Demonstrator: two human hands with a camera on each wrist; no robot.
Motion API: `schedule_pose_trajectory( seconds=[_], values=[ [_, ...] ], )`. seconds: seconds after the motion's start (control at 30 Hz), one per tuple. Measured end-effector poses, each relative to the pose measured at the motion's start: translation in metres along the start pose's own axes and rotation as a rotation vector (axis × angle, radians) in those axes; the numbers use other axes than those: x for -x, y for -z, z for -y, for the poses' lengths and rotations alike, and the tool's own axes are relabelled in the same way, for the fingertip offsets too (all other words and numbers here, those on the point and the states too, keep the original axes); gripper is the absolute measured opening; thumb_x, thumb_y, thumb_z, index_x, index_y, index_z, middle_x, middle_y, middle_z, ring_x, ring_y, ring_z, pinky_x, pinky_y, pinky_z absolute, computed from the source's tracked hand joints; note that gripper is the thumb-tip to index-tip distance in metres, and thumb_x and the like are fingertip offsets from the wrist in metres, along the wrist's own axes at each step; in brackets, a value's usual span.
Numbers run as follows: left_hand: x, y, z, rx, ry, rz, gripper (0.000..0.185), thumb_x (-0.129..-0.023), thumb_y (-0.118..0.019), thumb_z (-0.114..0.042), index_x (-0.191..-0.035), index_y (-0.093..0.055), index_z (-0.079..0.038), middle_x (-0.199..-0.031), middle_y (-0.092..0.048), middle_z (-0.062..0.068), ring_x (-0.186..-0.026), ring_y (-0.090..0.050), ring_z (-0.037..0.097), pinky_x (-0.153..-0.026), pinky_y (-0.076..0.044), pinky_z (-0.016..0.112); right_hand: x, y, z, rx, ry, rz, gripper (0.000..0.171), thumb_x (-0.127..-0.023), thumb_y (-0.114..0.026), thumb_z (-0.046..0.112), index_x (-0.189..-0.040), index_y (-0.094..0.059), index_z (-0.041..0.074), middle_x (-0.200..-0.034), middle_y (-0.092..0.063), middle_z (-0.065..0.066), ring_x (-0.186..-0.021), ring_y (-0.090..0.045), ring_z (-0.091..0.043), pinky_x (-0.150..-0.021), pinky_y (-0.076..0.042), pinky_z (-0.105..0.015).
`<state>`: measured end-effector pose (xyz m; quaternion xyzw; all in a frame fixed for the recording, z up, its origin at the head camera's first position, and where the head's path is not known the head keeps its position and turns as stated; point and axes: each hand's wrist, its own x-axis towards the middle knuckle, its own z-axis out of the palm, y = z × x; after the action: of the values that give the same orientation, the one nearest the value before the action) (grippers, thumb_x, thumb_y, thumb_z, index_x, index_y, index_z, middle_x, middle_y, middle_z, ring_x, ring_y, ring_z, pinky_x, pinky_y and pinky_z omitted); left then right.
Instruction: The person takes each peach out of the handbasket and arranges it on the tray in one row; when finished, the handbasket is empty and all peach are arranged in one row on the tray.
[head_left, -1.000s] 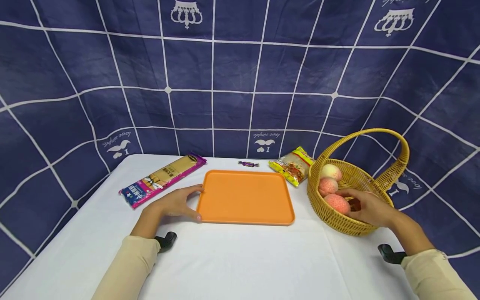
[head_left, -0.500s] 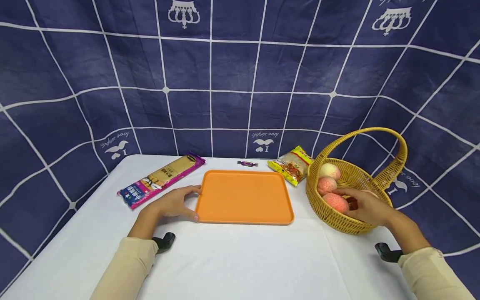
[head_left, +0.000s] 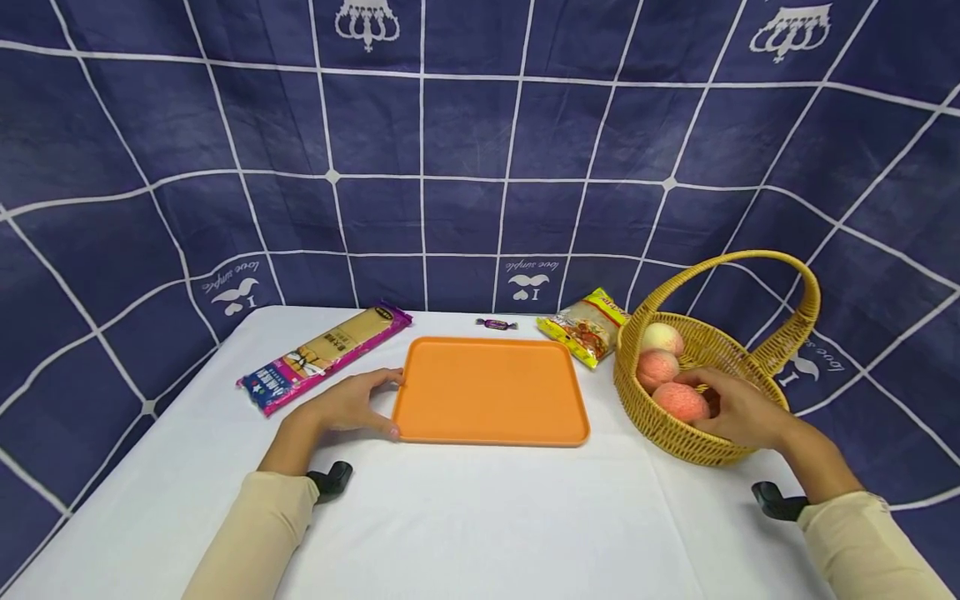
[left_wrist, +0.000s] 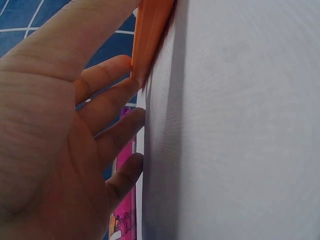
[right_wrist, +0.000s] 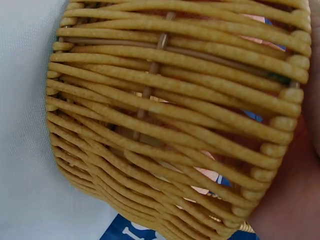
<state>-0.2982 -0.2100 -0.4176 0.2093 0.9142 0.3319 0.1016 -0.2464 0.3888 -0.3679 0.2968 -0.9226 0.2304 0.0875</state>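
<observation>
A: What is shown from the head view that is lost at the wrists?

B: The whole table point(head_left: 480, 517) is seen there. The tray point(head_left: 490, 390) lies near the middle, toward the far edge, and the basket point(head_left: 675, 433) stands near the right edge. The left hand point(head_left: 348, 407) is laid against the tray's left rim; the right hand point(head_left: 738, 410) is reached into the basket beside the nearest peach point(head_left: 678, 401).

A: And from the left wrist?

B: The tray's rim point(left_wrist: 150, 35) is seen edge-on, with the thumb laid over it and the fingertips point(left_wrist: 131, 67) pressed against its side and the cloth. The fingers are held nearly straight, so the hand is open, and nothing is clasped.

A: Is the right hand's grip shown?

B: It cannot be told. In the right wrist view the frame is filled by the basket's weave point(right_wrist: 170, 120), and only a strip of palm point(right_wrist: 290, 200) is seen at the edge. From the head, the fingers are hidden among the fruit.

A: What else is laid out?

B: Two more peaches point(head_left: 657, 367) sit in the basket. A noodle pack point(head_left: 326, 357) lies toward the far left corner, a candy point(head_left: 497, 323) at the far edge behind the tray, and a snack bag point(head_left: 587, 327) between tray and basket. The basket's handle point(head_left: 806, 300) arches over the right hand.
</observation>
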Motion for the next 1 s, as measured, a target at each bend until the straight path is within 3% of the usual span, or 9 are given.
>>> schedule_pose_trajectory(
  seconds=[0.23,0.47,0.7,1.0],
  values=[
    [0.000,0.001,-0.001,-0.005,-0.014,0.004,0.093,-0.066,-0.095,-0.044,-0.143,-0.055,-0.010,-0.151,-0.049,0.011,-0.144,-0.036,0.036,-0.116,-0.028,0.057,0.002,0.010,0.001,-0.051,-0.054,-0.024,0.058,-0.071,-0.084,-0.003,-0.124,-0.060,0.001,-0.099,-0.061,-0.001,-0.080,-0.055,-0.012,-0.066,-0.051,-0.024],
    [0.000,0.003,0.000,-0.016,0.000,-0.007,0.094,-0.066,-0.095,-0.046,-0.144,-0.054,-0.011,-0.151,-0.049,0.011,-0.144,-0.037,0.036,-0.115,-0.029,0.058,0.000,0.026,0.012,-0.093,-0.108,-0.132,0.062,-0.069,-0.083,-0.007,-0.125,-0.059,0.001,-0.108,-0.061,-0.008,-0.087,-0.057,-0.012,-0.071,-0.052,-0.017],
    [-0.001,0.001,0.003,-0.011,0.001,-0.006,0.094,-0.066,-0.095,-0.046,-0.143,-0.055,-0.012,-0.152,-0.048,0.011,-0.144,-0.037,0.036,-0.115,-0.029,0.059,-0.002,0.034,0.021,-0.125,-0.089,-0.231,0.068,-0.067,-0.083,-0.011,-0.128,-0.054,-0.001,-0.113,-0.054,-0.004,-0.087,-0.055,-0.011,-0.071,-0.050,-0.013],
    [0.000,0.000,0.003,0.000,0.010,-0.003,0.094,-0.065,-0.094,-0.046,-0.143,-0.055,-0.013,-0.151,-0.049,0.011,-0.144,-0.036,0.036,-0.115,-0.029,0.060,-0.014,0.036,0.049,-0.209,-0.028,-0.265,0.073,-0.066,-0.081,-0.018,-0.131,-0.051,-0.002,-0.118,-0.052,-0.001,-0.092,-0.055,-0.011,-0.077,-0.049,-0.010]
  ],
)
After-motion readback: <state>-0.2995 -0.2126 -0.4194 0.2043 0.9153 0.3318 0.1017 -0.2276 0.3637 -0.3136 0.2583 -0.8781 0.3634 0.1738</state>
